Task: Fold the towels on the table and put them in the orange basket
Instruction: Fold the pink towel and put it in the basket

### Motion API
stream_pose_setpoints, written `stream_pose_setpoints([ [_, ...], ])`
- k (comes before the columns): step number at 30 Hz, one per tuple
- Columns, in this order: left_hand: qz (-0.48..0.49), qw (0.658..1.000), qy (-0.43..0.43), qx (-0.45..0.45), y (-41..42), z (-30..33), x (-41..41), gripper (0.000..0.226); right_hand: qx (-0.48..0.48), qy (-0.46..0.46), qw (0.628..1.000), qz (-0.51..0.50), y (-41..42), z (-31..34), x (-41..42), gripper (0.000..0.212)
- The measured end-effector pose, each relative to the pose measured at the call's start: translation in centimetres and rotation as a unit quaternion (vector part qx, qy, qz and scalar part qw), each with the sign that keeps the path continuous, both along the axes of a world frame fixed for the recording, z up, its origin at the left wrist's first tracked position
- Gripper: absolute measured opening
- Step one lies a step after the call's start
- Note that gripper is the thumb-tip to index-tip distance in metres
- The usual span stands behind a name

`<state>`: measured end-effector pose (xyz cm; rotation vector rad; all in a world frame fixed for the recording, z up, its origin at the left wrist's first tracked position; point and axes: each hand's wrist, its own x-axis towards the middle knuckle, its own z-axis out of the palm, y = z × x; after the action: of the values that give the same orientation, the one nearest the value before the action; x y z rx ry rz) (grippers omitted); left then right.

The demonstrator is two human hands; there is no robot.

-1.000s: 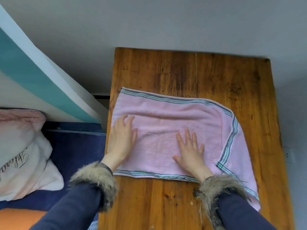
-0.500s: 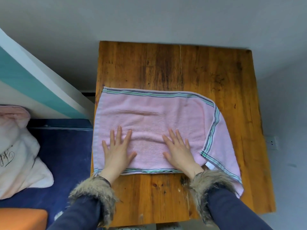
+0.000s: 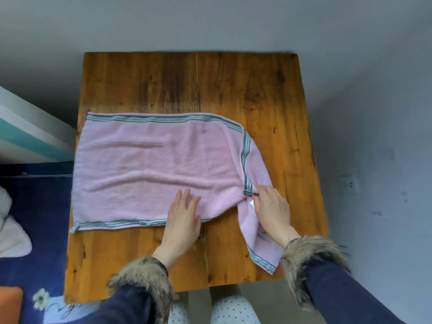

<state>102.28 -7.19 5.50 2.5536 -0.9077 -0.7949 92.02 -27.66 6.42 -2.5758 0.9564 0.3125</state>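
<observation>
Terry towel — pink, rumpled, striped.

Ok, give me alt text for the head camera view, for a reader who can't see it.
A pink towel with striped edges lies spread on a wooden table, while the left hand presses flat on its near edge and the right hand pinches the folded-over right end. An orange object, possibly the basket, shows at the lower left corner.
</observation>
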Motion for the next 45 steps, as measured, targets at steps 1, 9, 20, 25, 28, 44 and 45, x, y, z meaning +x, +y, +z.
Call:
stream_pose_setpoints([
  [1, -0.001, 1.0, 0.007, -0.017, -1.0, 0.1, -1.0, 0.047, 0.031, -0.019, 0.999, -0.028, -0.9, 0.2, -0.3, 0.025],
  [9, 0.136, 0.964, 0.167, -0.156, -11.7, 2.4, -3.9, 0.022, 0.266, -0.156, 0.925, -0.221, -7.3, 3.1, -2.2, 0.013],
  [20, -0.1, 0.988, 0.115, -0.01, -14.3, 1.4, -8.7, 0.03, 0.241, -0.154, 0.908, -0.306, -14.8, 0.7, -3.8, 0.025],
  [25, -0.207, 0.976, 0.063, 0.013, -14.9, 0.4, -12.2, 0.026, 0.223, -0.075, 0.95, -0.206, -15.4, -1.5, -4.1, 0.063],
  [28, -0.245, 0.969, 0.028, 0.013, -15.6, -0.5, -12.9, 0.027, 0.116, -0.044, 0.987, -0.098, -14.9, -2.2, -3.7, 0.07],
  [44, -0.241, 0.958, -0.111, 0.104, -16.5, -0.3, -15.4, 0.046, 0.136, -0.149, 0.954, -0.222, -17.3, -3.2, -2.5, 0.035],
  [45, -0.231, 0.962, -0.114, 0.092, -16.6, -0.4, -15.5, 0.036, 0.131, -0.151, 0.955, -0.221, -17.4, -3.2, -2.5, 0.036],
])
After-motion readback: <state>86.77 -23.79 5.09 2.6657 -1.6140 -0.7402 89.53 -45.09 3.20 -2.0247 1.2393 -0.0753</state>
